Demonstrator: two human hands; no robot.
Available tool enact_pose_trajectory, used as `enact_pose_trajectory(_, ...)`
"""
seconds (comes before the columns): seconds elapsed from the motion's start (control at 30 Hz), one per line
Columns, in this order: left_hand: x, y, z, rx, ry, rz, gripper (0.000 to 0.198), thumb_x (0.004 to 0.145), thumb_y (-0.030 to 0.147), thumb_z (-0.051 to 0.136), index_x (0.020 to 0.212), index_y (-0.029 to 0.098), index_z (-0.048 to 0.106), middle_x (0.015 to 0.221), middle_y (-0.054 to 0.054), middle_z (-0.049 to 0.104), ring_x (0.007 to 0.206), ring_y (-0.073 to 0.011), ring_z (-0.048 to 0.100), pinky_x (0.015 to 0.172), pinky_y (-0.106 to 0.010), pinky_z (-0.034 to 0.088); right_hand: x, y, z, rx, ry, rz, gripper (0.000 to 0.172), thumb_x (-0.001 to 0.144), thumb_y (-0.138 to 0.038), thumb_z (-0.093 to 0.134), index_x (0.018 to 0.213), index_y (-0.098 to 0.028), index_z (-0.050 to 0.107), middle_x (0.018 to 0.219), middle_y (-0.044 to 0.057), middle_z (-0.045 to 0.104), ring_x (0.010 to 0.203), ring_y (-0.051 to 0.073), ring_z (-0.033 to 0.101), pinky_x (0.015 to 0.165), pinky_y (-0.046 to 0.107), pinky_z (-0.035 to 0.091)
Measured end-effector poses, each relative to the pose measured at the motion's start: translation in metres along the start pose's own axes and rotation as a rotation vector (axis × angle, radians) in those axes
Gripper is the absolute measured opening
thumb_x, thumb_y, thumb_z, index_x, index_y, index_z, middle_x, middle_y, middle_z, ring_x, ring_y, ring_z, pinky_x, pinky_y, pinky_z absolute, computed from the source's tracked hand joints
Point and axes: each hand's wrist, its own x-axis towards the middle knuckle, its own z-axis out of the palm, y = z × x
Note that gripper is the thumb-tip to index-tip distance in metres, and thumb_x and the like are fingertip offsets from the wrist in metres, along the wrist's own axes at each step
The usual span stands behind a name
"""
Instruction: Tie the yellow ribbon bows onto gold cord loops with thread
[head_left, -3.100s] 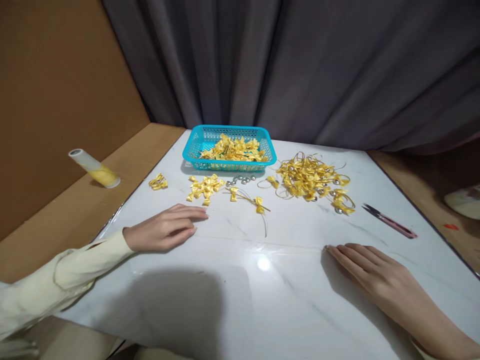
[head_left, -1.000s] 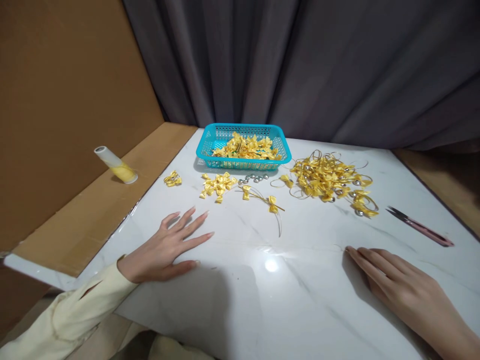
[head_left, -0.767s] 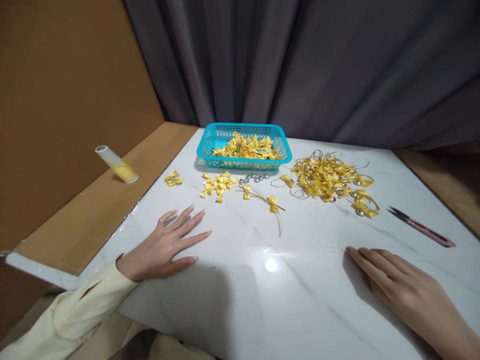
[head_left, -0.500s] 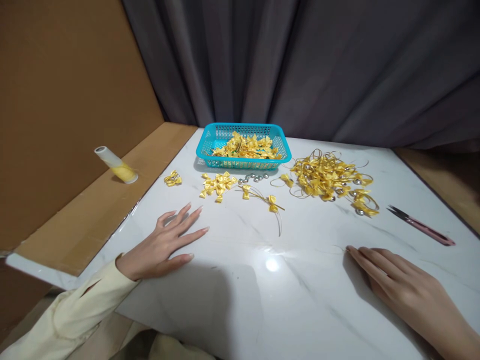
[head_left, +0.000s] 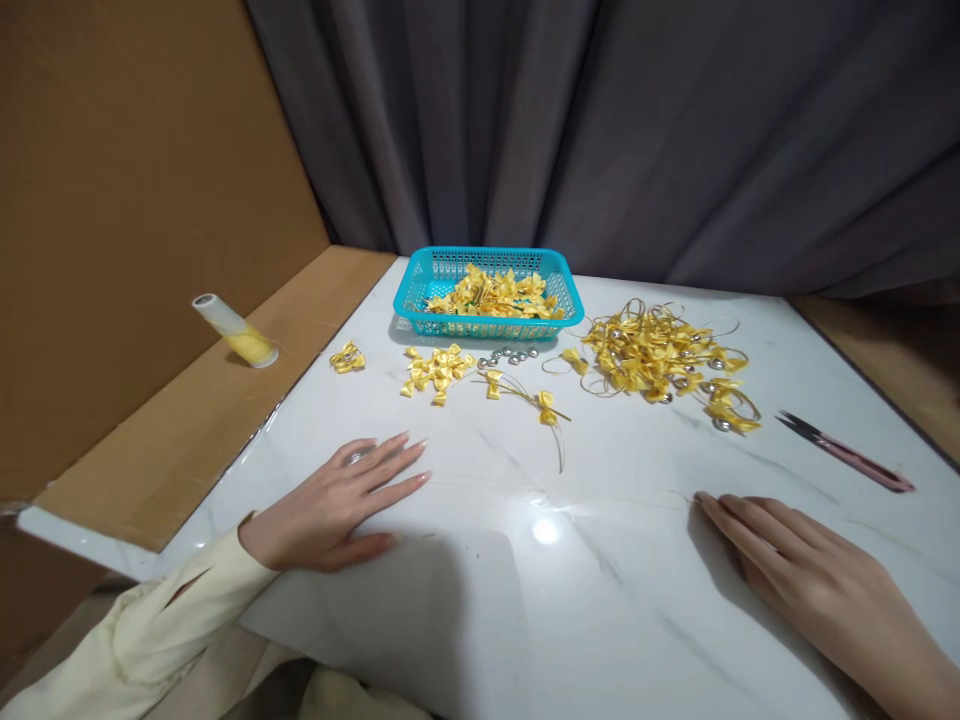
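Note:
My left hand lies palm down on the table with its fingers spread. A small shiny silver thing shows between two of its fingers; I cannot tell what it is. On the right, the fingers of my right hand are pressed together, and a thin thread comes out at their tips; the thumb is hidden. Beyond my left hand lie a group of yellow ribbon bows, a few silver bells and a cord with two yellow bows on it.
A turquoise basket of yellow bows stands at the back. Right of it sits a heap of bows with cords and bells. Thread snips lie beyond my right hand. A thread cone rests on cardboard at left, near a small bow bundle.
My left hand has slid a little right and toward me, and a shiny thing now shows between its fingers. My right hand has stayed in place.

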Motion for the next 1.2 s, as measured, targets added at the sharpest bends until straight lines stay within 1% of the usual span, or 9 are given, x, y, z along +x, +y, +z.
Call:
enact_pose_trajectory(0.17, 0.0010, 0.0018, -0.0017, 0.059, 0.011, 0.013, 0.053, 0.091, 0.033, 0.043, 0.141, 0.020, 0.031, 0.148, -0.012, 0.029, 0.137, -0.0288, 0.024, 0.103, -0.042, 0.023, -0.0002, 0.0001, 0.0023, 0.028, 0.012, 0.029, 0.033, 0.095, -0.012, 0.027, 0.102, -0.009, 0.058, 0.088, 0.013, 0.063, 0.081, 0.023, 0.058, 0.069, 0.033, 0.045)
enact_pose_trajectory(0.27, 0.0003, 0.0015, 0.0001, 0.084, 0.036, 0.016, 0.054, 0.091, 0.033, 0.044, 0.141, 0.020, 0.030, 0.147, -0.011, 0.030, 0.137, -0.0284, 0.026, 0.103, -0.042, 0.023, -0.0033, -0.0012, 0.0044, 0.045, -0.018, 0.055, 0.029, 0.094, -0.011, 0.030, 0.106, -0.011, 0.056, 0.089, 0.013, 0.063, 0.083, 0.023, 0.057, 0.070, 0.034, 0.044)
enact_pose_trajectory(0.37, -0.0007, 0.0002, 0.0025, 0.088, 0.057, 0.025, 0.056, 0.091, 0.032, 0.044, 0.143, 0.021, 0.026, 0.145, -0.009, 0.035, 0.136, -0.0265, 0.029, 0.105, -0.041, 0.021, -0.0065, -0.0028, 0.0067, 0.058, -0.049, 0.080, 0.028, 0.093, -0.010, 0.032, 0.108, -0.010, 0.055, 0.091, 0.012, 0.063, 0.086, 0.024, 0.056, 0.072, 0.034, 0.044)
enact_pose_trajectory(0.47, -0.0005, -0.0011, 0.0029, 0.090, 0.063, 0.055, 0.059, 0.092, 0.032, 0.044, 0.145, 0.021, 0.020, 0.141, -0.006, 0.042, 0.133, -0.0231, 0.034, 0.106, -0.038, 0.020, -0.0071, -0.0037, 0.0072, 0.056, -0.057, 0.083, 0.028, 0.094, -0.010, 0.031, 0.106, -0.007, 0.056, 0.091, 0.012, 0.062, 0.085, 0.023, 0.055, 0.072, 0.034, 0.043)
enact_pose_trajectory(0.6, 0.0010, -0.0016, 0.0004, 0.119, 0.071, 0.099, 0.061, 0.092, 0.033, 0.045, 0.145, 0.018, 0.019, 0.139, -0.007, 0.044, 0.130, -0.0205, 0.040, 0.106, -0.035, 0.020, -0.0057, -0.0040, 0.0052, 0.060, -0.070, 0.088, 0.027, 0.093, -0.007, 0.032, 0.103, -0.004, 0.058, 0.091, 0.013, 0.061, 0.085, 0.024, 0.054, 0.072, 0.034, 0.042)
enact_pose_trajectory(0.73, 0.0008, -0.0028, -0.0002, 0.154, 0.097, 0.136, 0.062, 0.091, 0.033, 0.045, 0.145, 0.017, 0.019, 0.138, -0.008, 0.046, 0.127, -0.0197, 0.044, 0.105, -0.034, 0.024, -0.0061, -0.0031, 0.0037, 0.070, -0.071, 0.096, 0.029, 0.093, -0.007, 0.031, 0.103, -0.005, 0.058, 0.089, 0.013, 0.061, 0.085, 0.024, 0.054, 0.071, 0.033, 0.041)
enact_pose_trajectory(0.9, 0.0013, -0.0050, 0.0026, 0.135, 0.093, 0.137, 0.061, 0.092, 0.035, 0.045, 0.145, 0.020, 0.021, 0.139, -0.007, 0.045, 0.123, -0.0194, 0.048, 0.102, -0.032, 0.032, -0.0076, 0.0004, 0.0047, 0.067, -0.069, 0.093, 0.029, 0.094, -0.007, 0.030, 0.099, -0.006, 0.058, 0.091, 0.013, 0.061, 0.085, 0.023, 0.054, 0.072, 0.033, 0.041)
enact_pose_trajectory(1.0, 0.0030, -0.0047, 0.0028, 0.127, 0.108, 0.149, 0.061, 0.091, 0.035, 0.046, 0.145, 0.019, 0.022, 0.139, -0.007, 0.045, 0.122, -0.0194, 0.050, 0.103, -0.030, 0.033, -0.0079, 0.0022, 0.0052, 0.060, -0.067, 0.078, 0.029, 0.094, -0.007, 0.029, 0.098, -0.006, 0.058, 0.090, 0.013, 0.060, 0.084, 0.023, 0.054, 0.071, 0.033, 0.040)
enact_pose_trajectory(1.2, 0.0030, -0.0024, 0.0008, 0.084, 0.117, 0.133, 0.065, 0.091, 0.036, 0.046, 0.146, 0.021, 0.017, 0.137, -0.007, 0.047, 0.119, -0.0201, 0.053, 0.101, -0.029, 0.037, -0.0069, 0.0025, 0.0027, 0.046, -0.099, 0.102, 0.032, 0.095, -0.008, 0.027, 0.094, -0.010, 0.059, 0.089, 0.011, 0.061, 0.083, 0.022, 0.054, 0.070, 0.032, 0.040)
